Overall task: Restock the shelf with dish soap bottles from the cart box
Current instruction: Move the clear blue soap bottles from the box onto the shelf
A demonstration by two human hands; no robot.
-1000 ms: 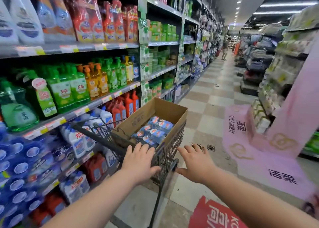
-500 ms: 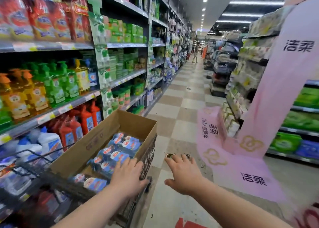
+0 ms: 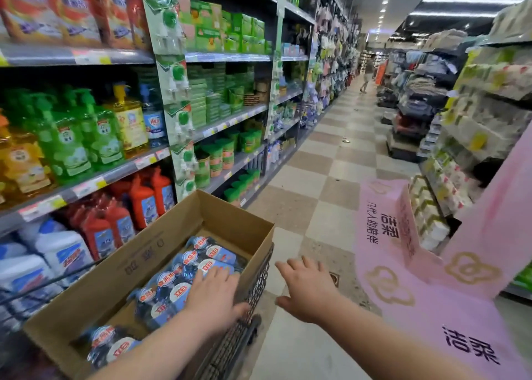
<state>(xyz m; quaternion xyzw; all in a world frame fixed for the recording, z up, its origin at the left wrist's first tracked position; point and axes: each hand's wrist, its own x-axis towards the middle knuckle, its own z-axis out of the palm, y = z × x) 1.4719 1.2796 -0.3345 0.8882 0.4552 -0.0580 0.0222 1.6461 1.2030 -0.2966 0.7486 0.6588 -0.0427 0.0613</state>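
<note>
A cardboard box (image 3: 149,250) sits in a black wire cart (image 3: 256,290) at the lower left. Several dish soap bottles (image 3: 184,267) with blue and white labels lie inside it. My left hand (image 3: 214,299) rests flat on the box's near right corner and the cart rim, fingers spread over the bottles, thumb on the mesh. My right hand (image 3: 306,290) hovers open above the floor, just right of the cart, touching nothing. On the left shelf (image 3: 121,172) stand green pump bottles (image 3: 72,140) and yellow pump bottles (image 3: 129,120).
Red bottles (image 3: 142,201) and white jugs (image 3: 64,250) fill the lower shelves beside the cart. A pink display stand (image 3: 431,267) juts into the aisle at right. A floor drain (image 3: 334,279) lies near my right hand. Far down the checkered aisle walks a person (image 3: 367,74).
The cart and I have moved forward along the shelves, and the box is now closer below me. My right hand has come off the cart; my left hand stays on its corner.
</note>
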